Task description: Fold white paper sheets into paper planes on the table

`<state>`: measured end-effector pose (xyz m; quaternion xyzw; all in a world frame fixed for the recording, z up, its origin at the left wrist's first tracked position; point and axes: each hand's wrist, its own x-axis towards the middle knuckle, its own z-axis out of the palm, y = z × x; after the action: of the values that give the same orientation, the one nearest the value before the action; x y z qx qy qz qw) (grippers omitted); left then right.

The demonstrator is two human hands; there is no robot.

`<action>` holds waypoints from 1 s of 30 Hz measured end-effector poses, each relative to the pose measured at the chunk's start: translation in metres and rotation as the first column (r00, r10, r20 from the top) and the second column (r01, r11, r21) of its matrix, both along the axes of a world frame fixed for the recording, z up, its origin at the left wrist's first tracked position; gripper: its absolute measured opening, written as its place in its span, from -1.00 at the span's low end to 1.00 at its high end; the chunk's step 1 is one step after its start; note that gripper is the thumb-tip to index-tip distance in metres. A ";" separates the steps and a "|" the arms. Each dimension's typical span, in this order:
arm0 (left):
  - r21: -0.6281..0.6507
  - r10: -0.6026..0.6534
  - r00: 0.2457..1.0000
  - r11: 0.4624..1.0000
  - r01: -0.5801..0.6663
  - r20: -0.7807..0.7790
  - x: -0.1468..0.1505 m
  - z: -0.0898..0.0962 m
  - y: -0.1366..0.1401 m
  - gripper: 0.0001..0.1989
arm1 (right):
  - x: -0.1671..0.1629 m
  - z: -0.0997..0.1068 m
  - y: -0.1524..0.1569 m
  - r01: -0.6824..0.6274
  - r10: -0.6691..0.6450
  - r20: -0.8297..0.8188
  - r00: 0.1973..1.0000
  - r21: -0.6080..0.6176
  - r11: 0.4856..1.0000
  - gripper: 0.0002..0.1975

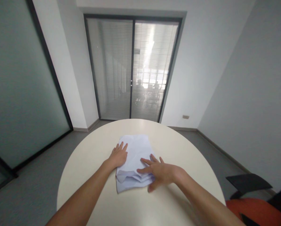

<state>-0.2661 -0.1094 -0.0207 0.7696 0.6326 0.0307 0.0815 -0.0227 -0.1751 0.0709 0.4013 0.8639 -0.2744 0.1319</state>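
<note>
Several sheets of white paper [134, 150] lie in a loose stack near the middle of a round cream table [178, 150]. Toward me, the near ends of the sheets look creased and wavy, with one layer jutting out below the others. My left hand [119, 156] rests on the stack's left edge, fingers spread. Over the lower right part of the paper is my right hand [158, 171], its fingers stretched apart and the thumb by the near right corner. Neither hand grips anything.
An office chair with a red seat [255, 210] and black armrest [248, 183] stands at the right of the table. Beyond the table is a glass door with blinds [114, 69]. A frosted glass panel [23, 88] is at the left.
</note>
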 end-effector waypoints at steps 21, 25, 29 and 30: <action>-0.290 -0.245 0.969 0.926 0.241 0.021 0.021 0.066 -0.050 -0.18 | -0.012 -0.059 0.021 0.018 -0.014 -0.011 1.000 0.583 0.812 -0.48; -0.337 -0.148 0.989 0.932 0.137 -0.008 0.004 0.071 -0.027 -0.39 | -0.024 -0.065 0.034 -0.063 0.124 -0.070 0.990 0.569 0.820 -0.50; -0.213 0.115 0.987 0.967 -0.137 -0.109 0.006 0.068 -0.006 -0.35 | -0.041 -0.074 0.045 -0.111 0.205 -0.101 0.974 0.572 0.813 -0.46; -0.186 0.130 0.986 0.971 -0.148 -0.106 0.010 0.065 -0.001 -0.34 | -0.049 -0.076 0.046 -0.102 0.210 -0.121 0.970 0.583 0.806 -0.46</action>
<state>-0.2564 -0.1101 0.0446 0.7125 0.6879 -0.0610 0.1237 -0.0717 -0.1288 -0.0046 0.3232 0.9446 -0.0254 -0.0510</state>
